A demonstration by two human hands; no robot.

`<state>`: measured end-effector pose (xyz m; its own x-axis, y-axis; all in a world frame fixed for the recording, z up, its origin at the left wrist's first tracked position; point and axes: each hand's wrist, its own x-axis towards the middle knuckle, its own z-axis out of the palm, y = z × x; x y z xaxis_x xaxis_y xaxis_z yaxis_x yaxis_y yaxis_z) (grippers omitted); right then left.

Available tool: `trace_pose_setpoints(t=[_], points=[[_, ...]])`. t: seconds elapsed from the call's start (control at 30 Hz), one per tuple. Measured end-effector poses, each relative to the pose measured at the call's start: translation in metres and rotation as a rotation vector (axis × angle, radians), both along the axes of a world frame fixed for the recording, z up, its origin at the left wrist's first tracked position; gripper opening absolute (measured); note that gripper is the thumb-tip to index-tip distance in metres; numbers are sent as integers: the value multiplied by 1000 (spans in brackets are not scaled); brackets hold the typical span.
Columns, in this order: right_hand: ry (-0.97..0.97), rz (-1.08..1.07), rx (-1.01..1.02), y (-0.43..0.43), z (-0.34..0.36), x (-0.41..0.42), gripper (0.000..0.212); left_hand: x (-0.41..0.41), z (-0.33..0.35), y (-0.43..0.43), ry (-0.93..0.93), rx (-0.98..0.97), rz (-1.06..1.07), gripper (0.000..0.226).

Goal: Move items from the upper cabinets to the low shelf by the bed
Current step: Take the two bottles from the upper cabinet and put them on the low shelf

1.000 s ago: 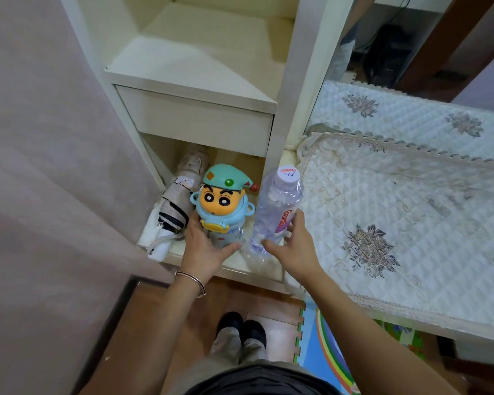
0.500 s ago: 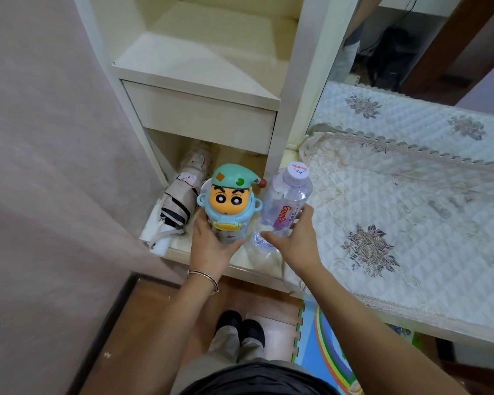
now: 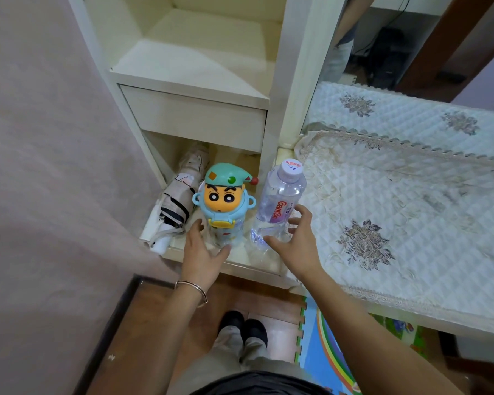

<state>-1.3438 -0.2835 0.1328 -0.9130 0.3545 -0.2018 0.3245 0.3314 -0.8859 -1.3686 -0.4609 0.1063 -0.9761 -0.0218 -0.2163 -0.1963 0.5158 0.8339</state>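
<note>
A cartoon-faced kids' bottle (image 3: 224, 195) with a teal hat stands upright on the low shelf (image 3: 248, 263) beside the bed. A clear water bottle (image 3: 280, 195) with a white cap stands just right of it. My left hand (image 3: 203, 252) sits in front of the cartoon bottle's base, its fingers spread and loosened around the base. My right hand (image 3: 300, 246) is spread beside the water bottle's lower part, with thumb and fingers straight; I cannot tell if they still touch it.
A folded beige umbrella (image 3: 180, 201) lies at the shelf's left, reaching under the drawer (image 3: 194, 118). A quilted bed cover (image 3: 397, 209) fills the right. A pinkish curtain (image 3: 54, 166) hangs at left. A foam mat (image 3: 331, 352) and my feet are below.
Both hands gripped the bottles while setting them on the shelf. Now the fingers have opened and both bottles stand on their own.
</note>
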Motion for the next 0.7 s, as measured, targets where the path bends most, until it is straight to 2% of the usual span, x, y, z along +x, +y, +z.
trace_pose_setpoints(t=[0.1,0.23,0.3,0.4,0.47,0.57,0.63,0.7], points=[[-35,-68,77,7,-4,20,60,11,-7,-8,-26,-110,22,49],[-112,-115,111,19,-15,62,27,19,-17,-19,-84,-59,-158,12],[-208,-120,79,24,-23,95,23,18,-23,-22,-155,-57,-360,8],[-455,-196,78,24,-46,158,28,16,-38,-27,-331,-131,-675,15],[-620,-349,63,8,-64,204,36,11,-56,-34,-432,-213,-829,14],[-724,-701,-53,-51,-79,273,35,8,-83,-36,-482,-410,-1069,10],[-662,-1027,-321,-115,-82,312,29,20,-94,-34,-485,-569,-1212,25],[-601,-1300,-570,-191,-89,349,21,46,-96,-36,-482,-646,-1345,33]])
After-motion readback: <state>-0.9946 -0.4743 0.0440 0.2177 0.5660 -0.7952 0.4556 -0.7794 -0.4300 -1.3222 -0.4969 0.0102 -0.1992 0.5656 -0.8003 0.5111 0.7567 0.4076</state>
